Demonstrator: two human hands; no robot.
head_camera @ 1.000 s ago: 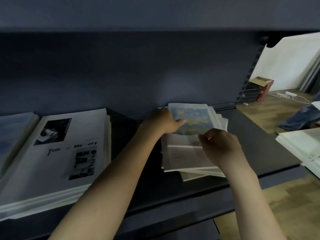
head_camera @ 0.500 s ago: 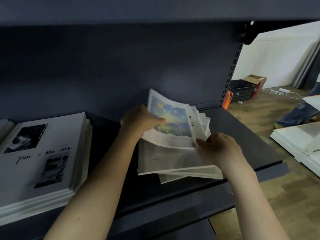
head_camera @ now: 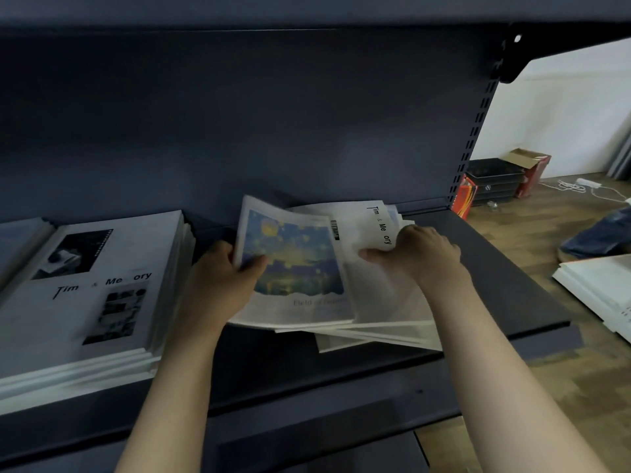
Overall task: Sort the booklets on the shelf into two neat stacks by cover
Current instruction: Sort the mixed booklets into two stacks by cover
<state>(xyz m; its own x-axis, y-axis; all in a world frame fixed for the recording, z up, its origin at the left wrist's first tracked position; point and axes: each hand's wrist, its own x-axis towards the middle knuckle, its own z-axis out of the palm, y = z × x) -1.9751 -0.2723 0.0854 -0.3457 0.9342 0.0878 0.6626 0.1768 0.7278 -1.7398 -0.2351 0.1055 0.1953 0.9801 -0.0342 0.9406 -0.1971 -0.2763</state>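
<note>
Both hands are down in the mixed pile (head_camera: 368, 332) at the middle of the shelf (head_camera: 495, 268). The left hand (head_camera: 218, 278) pinches the left edge of a painted-cover booklet (head_camera: 293, 268), thumb on the cover, lifting it. The right hand (head_camera: 420, 254) curls round a white "Time & Memory" booklet (head_camera: 372, 227) just beside it. The step looks like splitting the two covers apart. Next, I'd say, the white one should go left onto the matching stack (head_camera: 102, 295), squared to its edges.
</note>
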